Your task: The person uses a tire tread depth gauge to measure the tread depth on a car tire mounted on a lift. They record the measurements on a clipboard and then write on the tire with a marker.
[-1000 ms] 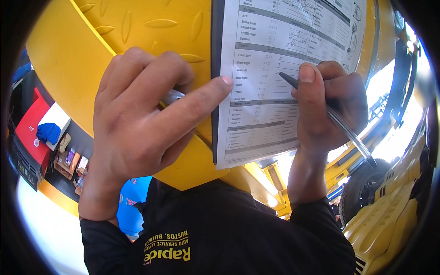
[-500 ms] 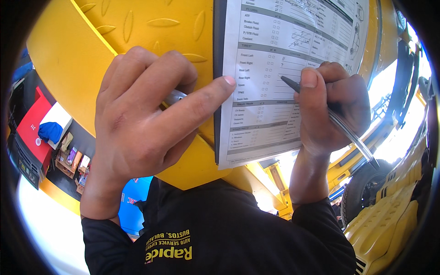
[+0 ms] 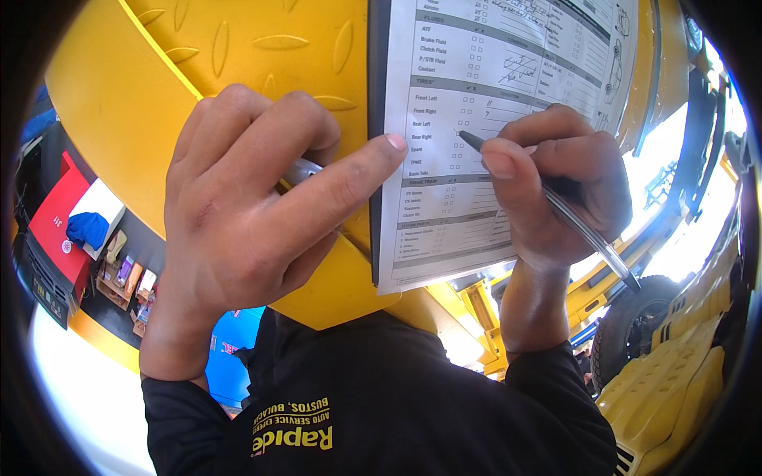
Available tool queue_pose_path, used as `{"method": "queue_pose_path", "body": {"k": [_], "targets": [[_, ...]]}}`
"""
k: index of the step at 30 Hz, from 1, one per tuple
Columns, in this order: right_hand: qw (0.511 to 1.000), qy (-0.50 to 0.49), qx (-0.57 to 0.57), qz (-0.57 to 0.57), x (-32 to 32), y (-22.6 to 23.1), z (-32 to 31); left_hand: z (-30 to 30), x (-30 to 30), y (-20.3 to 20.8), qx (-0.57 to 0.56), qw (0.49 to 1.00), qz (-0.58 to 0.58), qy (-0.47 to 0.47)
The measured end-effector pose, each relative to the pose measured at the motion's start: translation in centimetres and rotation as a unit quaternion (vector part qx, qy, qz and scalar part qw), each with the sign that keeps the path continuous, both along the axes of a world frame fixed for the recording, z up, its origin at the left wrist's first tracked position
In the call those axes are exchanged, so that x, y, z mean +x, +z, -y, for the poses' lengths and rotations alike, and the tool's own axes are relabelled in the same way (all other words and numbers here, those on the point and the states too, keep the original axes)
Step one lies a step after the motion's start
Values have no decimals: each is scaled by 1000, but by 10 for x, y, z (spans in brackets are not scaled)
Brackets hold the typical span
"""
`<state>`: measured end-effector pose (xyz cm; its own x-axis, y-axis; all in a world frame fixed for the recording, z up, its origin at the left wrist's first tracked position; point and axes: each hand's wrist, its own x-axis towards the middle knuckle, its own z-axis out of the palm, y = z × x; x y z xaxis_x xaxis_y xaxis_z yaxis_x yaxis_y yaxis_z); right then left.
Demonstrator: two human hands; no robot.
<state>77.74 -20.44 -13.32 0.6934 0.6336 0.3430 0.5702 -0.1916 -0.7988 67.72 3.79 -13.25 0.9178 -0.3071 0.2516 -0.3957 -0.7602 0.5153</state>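
A printed checklist form (image 3: 444, 206) with boxes and some handwriting lies on a dark clipboard (image 3: 377, 95). My right hand (image 3: 563, 182) grips a clear-barrelled pen (image 3: 583, 224), its dark tip at the small boxes in the middle of the sheet. The index finger of my left hand (image 3: 246, 198) reaches out to the form's left edge. The other fingers of that hand are curled around a slim silvery-white object (image 3: 302, 170), mostly hidden, whose kind I cannot make out.
A yellow tread-patterned metal surface (image 3: 262, 40) is under and beside the clipboard. To the lower right are a black tyre (image 3: 635, 321) and yellow ribbed metal parts (image 3: 659, 389). At the far left, a red machine (image 3: 59, 218) stands near a shelf of small boxes (image 3: 127, 278).
My right hand has shifted the pen tip leftward, from the lined column to the column of boxes. My left hand stays almost in place.
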Motion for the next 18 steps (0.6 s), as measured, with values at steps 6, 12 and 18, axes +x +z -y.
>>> {"method": "queue_pose_path", "body": {"k": [6, 12, 18], "targets": [[996, -42, -52, 54, -2, 6, 3, -1, 1, 1, 2, 1000, -8, -7], [996, -87, -20, -23, -6, 4, 3, -3, 1, 4, 8, 1000, -21, -4], [997, -77, -29, 0, -4, 5, 2, -3, 0, 2, 14, 1000, -10, -9]]}}
